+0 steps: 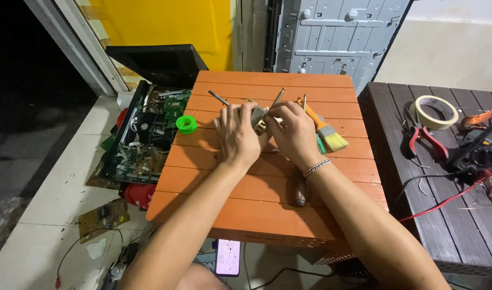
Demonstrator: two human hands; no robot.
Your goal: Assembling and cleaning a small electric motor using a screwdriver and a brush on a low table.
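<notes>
Left hand (236,134) and right hand (295,133) closed around small metal part (259,121) near far edge of orange table (267,185); best gripped firmly, clear of paintbrush (325,129).

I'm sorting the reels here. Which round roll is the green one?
The small green spool on the orange table, just beside the left hand. The other, a cream tape roll, lies on the dark table.
</notes>
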